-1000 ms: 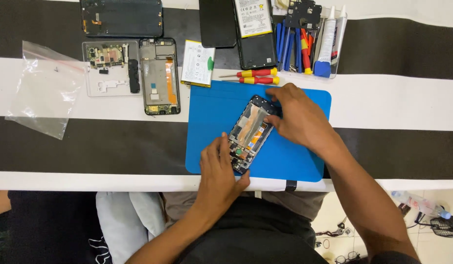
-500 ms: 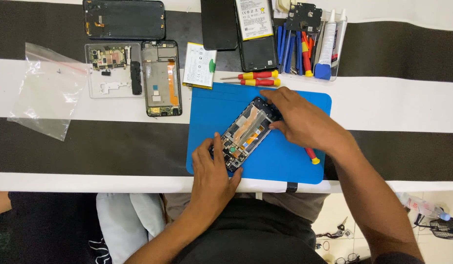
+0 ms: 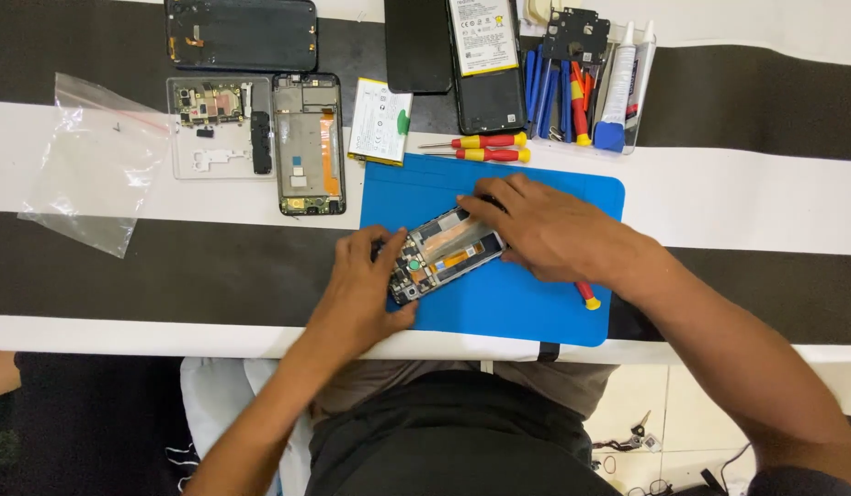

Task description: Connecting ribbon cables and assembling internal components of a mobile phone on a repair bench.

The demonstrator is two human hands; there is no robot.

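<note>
An opened phone frame (image 3: pixel 444 254), circuitry exposed, is gripped at its lower end by the left hand (image 3: pixel 366 289) and pressed at its upper end by the right hand (image 3: pixel 545 230) on a blue mat (image 3: pixel 536 303). Nearby on the desk (image 3: pixel 747 197), screwdrivers (image 3: pixel 476 148) lie. Component work appears underway; careful alignment seems required next.

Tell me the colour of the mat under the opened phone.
Blue; the mat shows plainly in the head view, beneath the opened phone.

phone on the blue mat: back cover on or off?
Off. The phone lies with its internal boards and orange flex exposed, held by the left hand and right hand.
</note>
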